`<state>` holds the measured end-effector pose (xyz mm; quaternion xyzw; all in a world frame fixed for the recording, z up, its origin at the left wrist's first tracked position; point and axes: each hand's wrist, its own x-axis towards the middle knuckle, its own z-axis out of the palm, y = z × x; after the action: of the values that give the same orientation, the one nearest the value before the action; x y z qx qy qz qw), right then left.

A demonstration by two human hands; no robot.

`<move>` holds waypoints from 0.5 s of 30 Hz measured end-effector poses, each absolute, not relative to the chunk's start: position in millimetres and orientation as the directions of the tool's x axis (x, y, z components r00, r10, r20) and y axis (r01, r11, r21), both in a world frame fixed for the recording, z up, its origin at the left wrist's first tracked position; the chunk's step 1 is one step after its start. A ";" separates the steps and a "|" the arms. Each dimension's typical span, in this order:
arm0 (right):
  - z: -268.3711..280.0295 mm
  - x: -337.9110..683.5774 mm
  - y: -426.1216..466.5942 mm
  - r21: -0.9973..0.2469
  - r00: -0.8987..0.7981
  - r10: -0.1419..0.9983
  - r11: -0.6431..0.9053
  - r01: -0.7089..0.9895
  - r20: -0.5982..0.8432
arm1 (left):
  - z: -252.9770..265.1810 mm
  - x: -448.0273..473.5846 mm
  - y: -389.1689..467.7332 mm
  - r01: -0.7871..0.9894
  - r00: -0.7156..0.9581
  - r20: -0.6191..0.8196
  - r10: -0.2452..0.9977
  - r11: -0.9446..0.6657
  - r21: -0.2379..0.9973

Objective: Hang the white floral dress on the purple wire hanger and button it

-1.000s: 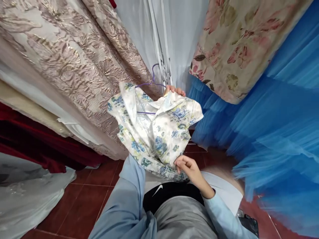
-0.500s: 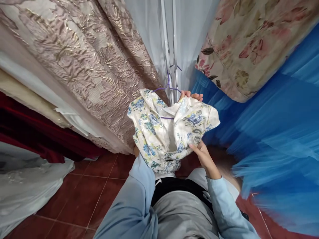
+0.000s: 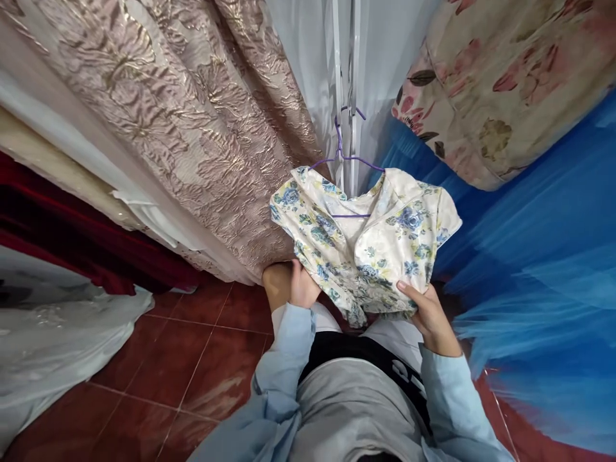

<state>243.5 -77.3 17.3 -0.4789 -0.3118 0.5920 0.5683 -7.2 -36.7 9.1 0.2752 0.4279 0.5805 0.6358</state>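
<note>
A white short-sleeved blouse (image 3: pixel 385 240) with blue roses and yellow-green leaves is on a thin purple hanger (image 3: pixel 339 153), its front facing up toward me. My left hand (image 3: pixel 305 287) pinches the lower left side of the blouse, thumb on top and the other fingers mostly hidden. At the lower right side, my right hand (image 3: pixel 430 314) grips the fabric with its thumb across the front and fingers beneath. The gathered hem hangs bunched between the hands, above my lap. The hanger's hook points up and right, near the white metal poles.
A pink-gold brocade gown (image 3: pixel 192 122) hangs at left, beside a dark red velvet garment (image 3: pixel 81 231) and white fabric. On the right hang a floral cream garment (image 3: pixel 510 83) and blue tulle (image 3: pixel 543 276). White metal poles (image 3: pixel 353 70) stand ahead. Red tiles (image 3: pixel 202 359) cover the floor.
My left hand has come from behind the blouse's right shoulder to its lower left side. The blouse now lies more spread out and has shifted right in view; my right hand still grips it.
</note>
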 end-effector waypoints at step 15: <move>17.5 182.7 -92.8 -0.899 -0.115 0.987 0.147 0.412 0.109 | 1.6 35.6 -72.9 -0.280 -0.098 -0.154 0.983 0.121 0.952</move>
<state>182.7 -92.8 17.5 -0.5388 -0.6493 0.3688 0.3899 35.6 -72.9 1.6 0.3598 0.4889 0.5567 0.5671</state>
